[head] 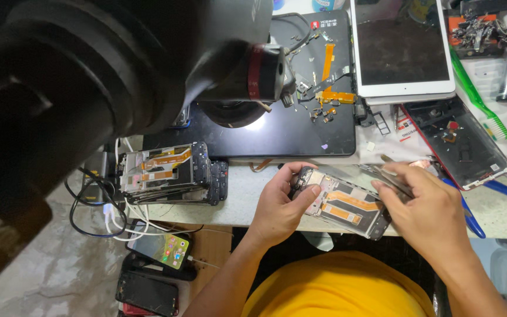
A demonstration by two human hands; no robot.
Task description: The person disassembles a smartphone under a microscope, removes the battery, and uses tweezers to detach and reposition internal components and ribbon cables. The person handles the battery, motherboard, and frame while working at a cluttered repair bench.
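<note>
My left hand [280, 199] grips the left end of an opened phone frame [341, 203], its metal inside and orange flex cables facing up. My right hand [426, 205] rests over the frame's right end and holds metal tweezers [385, 176], whose tips point left across the frame's top edge. The frame is held just above the near edge of the workbench [242, 202]. A yellow shirt fills the bottom of the view.
A stack of opened phone frames [165, 173] lies left. A black mat [300, 126] with orange flex cables and small parts lies behind, under a microscope [230, 64]. A white tablet [403, 47], an opened red phone [462, 141], a green toothbrush [479, 97] and phones on the floor [159, 249] surround.
</note>
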